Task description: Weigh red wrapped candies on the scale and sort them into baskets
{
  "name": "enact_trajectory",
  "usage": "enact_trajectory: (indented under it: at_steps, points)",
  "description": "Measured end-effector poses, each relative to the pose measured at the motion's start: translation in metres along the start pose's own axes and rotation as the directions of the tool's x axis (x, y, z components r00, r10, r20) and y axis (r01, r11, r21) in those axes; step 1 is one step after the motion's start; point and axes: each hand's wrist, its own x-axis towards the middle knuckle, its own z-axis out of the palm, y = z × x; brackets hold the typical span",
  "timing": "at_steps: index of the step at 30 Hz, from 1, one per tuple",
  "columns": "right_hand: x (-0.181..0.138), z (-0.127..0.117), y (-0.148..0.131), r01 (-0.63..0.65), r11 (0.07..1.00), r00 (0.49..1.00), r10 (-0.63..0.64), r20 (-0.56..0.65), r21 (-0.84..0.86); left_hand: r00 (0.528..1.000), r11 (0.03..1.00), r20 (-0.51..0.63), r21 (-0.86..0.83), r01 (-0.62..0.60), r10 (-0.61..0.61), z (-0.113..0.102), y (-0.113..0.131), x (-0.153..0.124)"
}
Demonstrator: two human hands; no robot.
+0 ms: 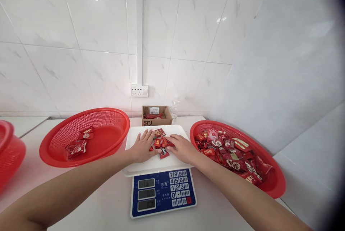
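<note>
Both of my hands rest on the white pan (137,166) of a blue-faced electronic scale (163,192). My left hand (142,147) lies flat with its fingers spread, touching the left side of a small pile of red candy packets (160,142). On the pile's right side lies my right hand (181,148), flat as well, fingers stretched toward the packets. Neither hand grips anything.
A red mesh basket (113,123) at the left holds a few red packets. Another red basket (277,184) at the right is full of them. A small cardboard box (156,115) and a clear bottle (174,109) stand by the tiled wall. Part of a third red basket (9,148) shows far left.
</note>
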Motion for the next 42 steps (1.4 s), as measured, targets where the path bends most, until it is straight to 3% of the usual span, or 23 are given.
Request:
enact_trajectory:
  at_steps: [5,10,15,23,28,35,42]
  points:
    - [0.001,0.004,-0.003,0.062,0.995,0.998,-0.063,-0.015,-0.081,0.999,0.999,-0.01,-0.002,-0.042,0.042,0.001,0.003,-0.001]
    - [0.006,0.003,0.001,0.02,0.985,0.999,-0.028,-0.046,-0.172,0.988,0.988,-0.024,0.02,-0.155,0.156,0.0,0.01,-0.011]
    - [0.006,0.001,0.004,0.031,0.991,0.998,-0.038,-0.051,-0.13,0.956,0.956,-0.01,0.015,-0.294,0.294,0.002,0.01,-0.024]
    - [0.009,0.009,0.006,0.084,0.992,0.993,-0.091,-0.082,-0.09,0.938,0.94,-0.079,-0.005,-0.34,0.339,-0.004,0.001,-0.02]
    - [0.011,0.011,0.001,0.11,0.99,0.987,-0.119,-0.108,-0.09,0.935,0.94,-0.143,-0.061,-0.336,0.325,-0.004,0.001,-0.017]
    - [0.02,0.007,-0.004,0.134,0.988,0.978,-0.144,-0.153,-0.072,0.942,0.963,-0.256,-0.1,-0.249,0.217,0.002,-0.009,-0.004]
    - [0.036,0.018,0.002,0.123,0.991,0.992,-0.124,-0.017,-0.055,0.947,0.968,-0.251,-0.098,-0.229,0.199,0.005,-0.022,0.007]
